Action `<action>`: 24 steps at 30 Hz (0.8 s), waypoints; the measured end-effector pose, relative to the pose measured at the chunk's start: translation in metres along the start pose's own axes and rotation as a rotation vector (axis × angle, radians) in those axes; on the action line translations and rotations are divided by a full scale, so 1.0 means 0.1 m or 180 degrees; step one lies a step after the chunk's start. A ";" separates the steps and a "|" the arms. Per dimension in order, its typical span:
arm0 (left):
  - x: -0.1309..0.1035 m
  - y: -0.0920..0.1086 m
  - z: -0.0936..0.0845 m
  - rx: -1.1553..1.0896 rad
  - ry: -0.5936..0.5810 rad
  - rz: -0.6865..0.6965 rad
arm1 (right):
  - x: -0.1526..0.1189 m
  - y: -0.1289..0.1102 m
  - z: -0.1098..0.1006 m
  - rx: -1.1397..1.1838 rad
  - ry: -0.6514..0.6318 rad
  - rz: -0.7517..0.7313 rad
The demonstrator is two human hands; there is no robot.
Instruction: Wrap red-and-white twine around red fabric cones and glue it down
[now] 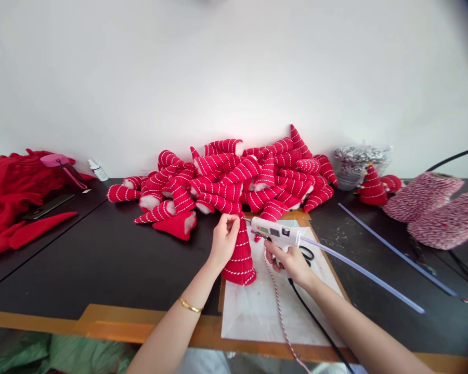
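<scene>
While the left hand pinches the tip of a red cone between thumb and fingertips, the cone stands upright on a white sheet at the front of the dark surface. It is red fabric wound with thin white cord in level rings; its long axis is near vertical, the point up and leaning slightly to the left hand. Just to the right, the right hand is closed around the handle of a white glue gun, whose nozzle points left, at the cone's tip. A clear glue stick runs out of its back toward the right. A small label is on the gun, probably printed, but it is too blurred to read. Red-white twine hangs down below the gun. Behind lies a pile of striped cones.
</scene>
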State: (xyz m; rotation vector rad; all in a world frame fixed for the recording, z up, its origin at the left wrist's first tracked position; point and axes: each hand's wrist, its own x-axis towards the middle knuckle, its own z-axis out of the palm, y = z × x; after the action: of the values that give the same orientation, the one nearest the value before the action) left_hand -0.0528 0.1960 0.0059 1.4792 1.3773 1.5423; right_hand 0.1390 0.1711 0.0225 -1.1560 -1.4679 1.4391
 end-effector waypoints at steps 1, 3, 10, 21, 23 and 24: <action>0.01 0.00 0.00 -0.0044 0.0003 -0.0033 | 0.00 0.01 -0.01 0.0058 0.0005 -0.0030; 0.02 0.00 0.01 -0.0225 0.0007 -0.0163 | -0.01 0.04 -0.03 0.0198 0.0035 -0.0116; -0.11 0.14 0.15 -0.1246 -0.0288 -0.0793 | 0.06 0.10 0.00 0.0970 0.0792 -0.0563; -0.22 0.25 0.23 -0.1186 -0.0667 -0.0736 | 0.12 0.16 -0.02 0.1160 0.0788 -0.0269; -0.22 0.25 0.23 -0.1141 -0.0709 -0.0731 | 0.11 0.14 -0.01 0.1074 0.0790 -0.0154; -0.23 0.26 0.23 -0.1113 -0.0737 -0.0739 | 0.10 0.12 -0.01 0.1063 0.0789 -0.0115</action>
State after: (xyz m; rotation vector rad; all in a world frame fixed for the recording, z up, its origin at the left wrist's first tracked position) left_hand -0.0205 0.1738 0.0184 1.1945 1.0418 1.3371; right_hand 0.1383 0.1803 0.0096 -1.0483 -1.0278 1.3958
